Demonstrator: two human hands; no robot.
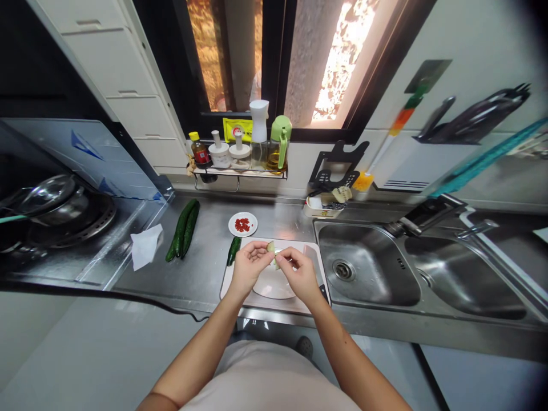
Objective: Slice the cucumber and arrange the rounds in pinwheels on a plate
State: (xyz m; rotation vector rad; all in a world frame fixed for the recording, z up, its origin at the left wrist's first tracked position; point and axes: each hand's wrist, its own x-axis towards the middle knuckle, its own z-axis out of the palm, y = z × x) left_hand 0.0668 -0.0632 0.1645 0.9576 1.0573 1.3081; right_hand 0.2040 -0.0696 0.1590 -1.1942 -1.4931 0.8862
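My left hand pinches a thin, pale green cucumber slice between thumb and fingertips. Closed beside it, my right hand has its thumb and forefinger on a pale piece that looks like part of a cucumber slice. Both hands are held over a white plate, which sits on a light cutting board. At the board's left edge lies a dark green cut cucumber piece. A knife's dark handle shows at the right edge, mostly hidden behind my right arm.
Behind the board stands a small white plate of red bits. Whole cucumbers and a white paper lie left. A double sink is at right, a stove with a pot far left. Bottles fill a wall rack.
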